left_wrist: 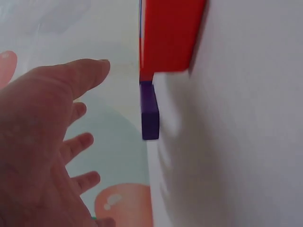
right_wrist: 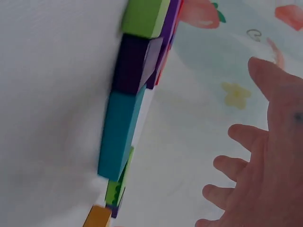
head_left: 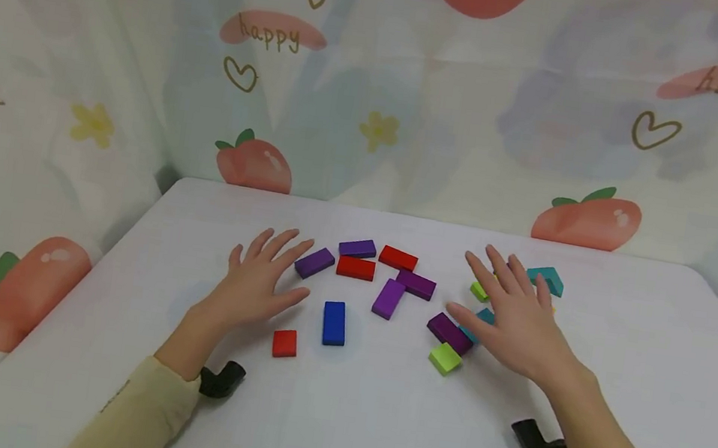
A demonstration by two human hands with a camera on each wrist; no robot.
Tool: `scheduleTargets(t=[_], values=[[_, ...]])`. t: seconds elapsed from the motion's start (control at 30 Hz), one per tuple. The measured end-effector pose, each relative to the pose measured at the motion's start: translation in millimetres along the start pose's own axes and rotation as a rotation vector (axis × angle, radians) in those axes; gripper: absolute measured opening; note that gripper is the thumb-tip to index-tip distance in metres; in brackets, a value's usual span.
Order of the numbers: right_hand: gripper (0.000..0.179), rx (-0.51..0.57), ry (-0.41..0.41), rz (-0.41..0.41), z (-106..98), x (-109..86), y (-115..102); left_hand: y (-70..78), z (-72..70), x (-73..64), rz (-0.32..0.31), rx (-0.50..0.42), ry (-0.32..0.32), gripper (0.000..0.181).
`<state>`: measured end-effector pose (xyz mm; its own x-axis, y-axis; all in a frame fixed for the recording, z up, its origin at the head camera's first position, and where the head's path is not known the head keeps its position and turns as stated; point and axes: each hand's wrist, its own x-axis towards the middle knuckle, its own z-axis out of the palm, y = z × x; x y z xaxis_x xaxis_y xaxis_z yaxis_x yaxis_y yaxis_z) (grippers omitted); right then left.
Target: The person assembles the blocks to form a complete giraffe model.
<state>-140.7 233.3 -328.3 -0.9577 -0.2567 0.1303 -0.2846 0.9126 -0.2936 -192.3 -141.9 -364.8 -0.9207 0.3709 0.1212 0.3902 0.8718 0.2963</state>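
Note:
Both hands hover over a white table with fingers spread, holding nothing. Nearest my left hand (head_left: 248, 287) are a purple block (head_left: 315, 264) off its fingertips and a small red block (head_left: 285, 344) to the lower right of its thumb. A blue block (head_left: 334, 324) lies farther right. My right hand (head_left: 516, 324) hangs above a group of blocks and partly hides them in the head view. By its thumb lie a dark purple block (head_left: 450, 333), a lime green block (head_left: 445, 359) and a teal block (right_wrist: 120, 135). An orange block (right_wrist: 97, 217) shows in the right wrist view.
Between the hands lie a red block (head_left: 356, 268), another red block (head_left: 398, 258) and several purple ones, among them an upright-turned purple block (head_left: 388, 299). A larger teal block (head_left: 549, 279) sits behind the right fingers. A patterned curtain (head_left: 415, 110) stands behind the table (head_left: 332, 425).

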Motion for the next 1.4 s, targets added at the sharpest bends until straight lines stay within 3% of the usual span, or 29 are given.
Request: scheduleTargets(t=[0.17,0.33,0.57,0.77,0.9,1.1,1.4], values=[[0.08,0.029,-0.003,-0.041,3.0,25.4,-21.7,9.5,11.6,24.8,0.104,-0.159,-0.01,0.067],[0.074,0.115,0.025,-0.065,12.6,50.8,-32.8,14.3,18.1,44.0,0.202,-0.201,-0.015,0.06],[0.068,0.233,-0.012,-0.061,19.9,87.9,-47.4,18.2,25.2,57.0,0.19,-0.176,-0.088,0.052],[0.059,0.249,-0.08,-0.093,26.0,122.3,-55.6,16.3,29.1,60.4,0.197,-0.101,-0.089,0.044],[0.055,0.249,-0.149,-0.077,32.3,138.5,-60.3,17.6,31.1,60.9,0.199,-0.103,-0.079,0.038],[0.047,0.262,-0.252,-0.045,41.8,151.4,-63.0,22.6,29.9,58.2,0.198,-0.107,-0.099,0.032],[0.042,0.173,-0.334,-0.104,47.9,159.4,-67.9,26.7,23.6,41.4,0.265,-0.051,-0.153,0.033]])
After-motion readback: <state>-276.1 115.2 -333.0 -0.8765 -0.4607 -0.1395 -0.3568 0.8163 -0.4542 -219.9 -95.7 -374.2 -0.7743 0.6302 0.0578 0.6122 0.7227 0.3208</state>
